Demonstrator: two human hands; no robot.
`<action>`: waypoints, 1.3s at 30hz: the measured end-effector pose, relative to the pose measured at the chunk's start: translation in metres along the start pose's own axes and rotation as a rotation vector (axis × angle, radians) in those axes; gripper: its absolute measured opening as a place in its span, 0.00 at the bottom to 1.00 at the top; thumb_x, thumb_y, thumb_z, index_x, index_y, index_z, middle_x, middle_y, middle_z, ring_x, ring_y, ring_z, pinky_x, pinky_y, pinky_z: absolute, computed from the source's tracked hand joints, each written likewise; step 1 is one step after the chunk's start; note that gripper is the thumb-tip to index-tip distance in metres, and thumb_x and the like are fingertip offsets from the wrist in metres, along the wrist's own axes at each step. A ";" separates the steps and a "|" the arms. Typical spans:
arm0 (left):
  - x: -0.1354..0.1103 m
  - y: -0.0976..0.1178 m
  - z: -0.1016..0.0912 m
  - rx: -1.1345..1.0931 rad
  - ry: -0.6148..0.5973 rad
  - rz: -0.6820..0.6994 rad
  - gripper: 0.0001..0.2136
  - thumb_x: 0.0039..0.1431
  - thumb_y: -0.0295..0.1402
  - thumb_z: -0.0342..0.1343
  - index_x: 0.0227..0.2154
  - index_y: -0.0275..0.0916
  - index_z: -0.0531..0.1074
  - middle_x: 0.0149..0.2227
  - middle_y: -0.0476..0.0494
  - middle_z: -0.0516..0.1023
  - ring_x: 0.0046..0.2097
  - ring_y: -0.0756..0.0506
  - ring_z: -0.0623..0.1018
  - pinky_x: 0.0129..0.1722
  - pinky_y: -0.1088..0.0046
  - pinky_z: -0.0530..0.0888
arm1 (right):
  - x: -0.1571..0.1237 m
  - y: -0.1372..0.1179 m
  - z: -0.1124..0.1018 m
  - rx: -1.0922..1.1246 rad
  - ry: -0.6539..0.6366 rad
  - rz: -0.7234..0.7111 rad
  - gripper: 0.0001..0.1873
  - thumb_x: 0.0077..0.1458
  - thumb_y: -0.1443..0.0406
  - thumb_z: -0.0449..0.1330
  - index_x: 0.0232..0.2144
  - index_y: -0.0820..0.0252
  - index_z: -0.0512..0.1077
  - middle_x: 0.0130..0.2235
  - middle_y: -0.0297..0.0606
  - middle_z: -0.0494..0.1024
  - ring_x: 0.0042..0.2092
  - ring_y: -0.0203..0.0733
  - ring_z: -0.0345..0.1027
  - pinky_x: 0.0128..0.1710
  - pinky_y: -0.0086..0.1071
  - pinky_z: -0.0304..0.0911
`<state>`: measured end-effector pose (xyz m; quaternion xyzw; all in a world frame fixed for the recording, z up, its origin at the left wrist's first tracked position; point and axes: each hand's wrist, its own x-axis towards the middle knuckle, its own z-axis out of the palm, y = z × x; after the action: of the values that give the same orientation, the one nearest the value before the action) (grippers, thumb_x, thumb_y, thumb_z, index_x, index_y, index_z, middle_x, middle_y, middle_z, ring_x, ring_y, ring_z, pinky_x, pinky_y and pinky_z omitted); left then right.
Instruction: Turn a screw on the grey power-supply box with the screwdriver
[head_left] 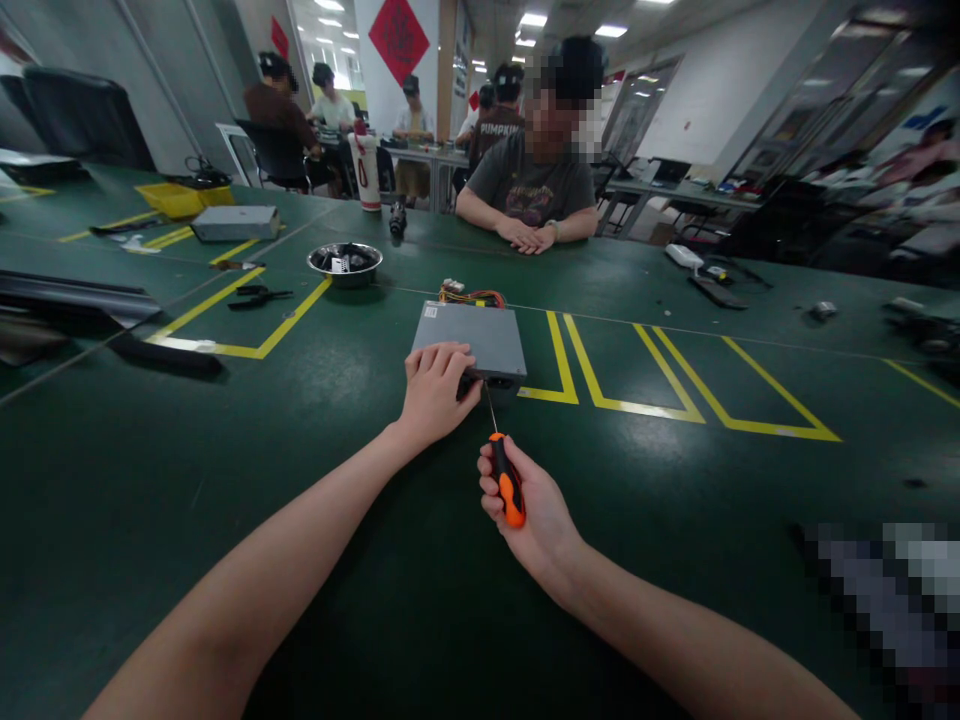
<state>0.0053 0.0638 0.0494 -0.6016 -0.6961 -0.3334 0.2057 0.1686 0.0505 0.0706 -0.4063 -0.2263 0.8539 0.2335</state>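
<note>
While the left hand [437, 390] clasps a flat grey box [478, 338] on the tabletop [652, 510], white label [430, 311] on top, coloured wires [486, 298] behind, the right hand [538, 505] grips an orange-and-black screwdriver [507, 485] at the box's near side.

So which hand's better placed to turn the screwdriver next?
Right hand, probably: it grips the screwdriver, which points at the near side of the grey box. The left hand holds the box.
</note>
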 end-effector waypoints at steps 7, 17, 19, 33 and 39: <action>0.000 0.000 -0.001 -0.003 -0.001 -0.004 0.09 0.53 0.34 0.53 0.38 0.42 0.64 0.48 0.45 0.70 0.51 0.42 0.66 0.48 0.60 0.57 | 0.002 0.001 -0.002 -0.014 -0.006 0.005 0.10 0.53 0.61 0.56 0.33 0.63 0.69 0.28 0.33 0.67 0.23 0.27 0.58 0.17 0.19 0.52; 0.001 0.002 -0.002 -0.014 0.006 -0.007 0.08 0.54 0.33 0.53 0.38 0.42 0.65 0.48 0.44 0.71 0.51 0.42 0.66 0.48 0.60 0.57 | -0.001 -0.002 0.000 -0.026 -0.023 0.041 0.15 0.57 0.59 0.50 0.37 0.63 0.71 0.28 0.34 0.67 0.24 0.27 0.59 0.20 0.21 0.57; 0.000 0.002 -0.002 -0.018 0.003 -0.014 0.08 0.53 0.33 0.53 0.38 0.42 0.65 0.48 0.44 0.71 0.51 0.42 0.66 0.48 0.60 0.57 | -0.001 -0.001 0.000 -0.016 -0.012 0.039 0.14 0.56 0.59 0.52 0.36 0.63 0.70 0.27 0.34 0.67 0.24 0.28 0.59 0.20 0.21 0.56; 0.001 0.001 -0.001 -0.007 -0.005 -0.011 0.09 0.53 0.34 0.53 0.38 0.42 0.65 0.48 0.45 0.71 0.51 0.42 0.66 0.48 0.60 0.57 | 0.001 0.001 -0.003 -0.010 -0.022 0.009 0.12 0.55 0.60 0.53 0.35 0.63 0.70 0.28 0.35 0.68 0.24 0.28 0.59 0.19 0.21 0.55; 0.001 0.001 -0.002 -0.006 -0.012 -0.017 0.08 0.54 0.33 0.53 0.38 0.42 0.65 0.49 0.44 0.70 0.52 0.42 0.66 0.48 0.60 0.57 | 0.000 0.001 -0.002 -0.024 -0.006 -0.041 0.07 0.51 0.63 0.58 0.29 0.62 0.68 0.28 0.33 0.68 0.23 0.27 0.59 0.18 0.20 0.53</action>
<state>0.0060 0.0627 0.0514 -0.5985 -0.7013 -0.3336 0.1966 0.1699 0.0505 0.0692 -0.4018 -0.2452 0.8475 0.2453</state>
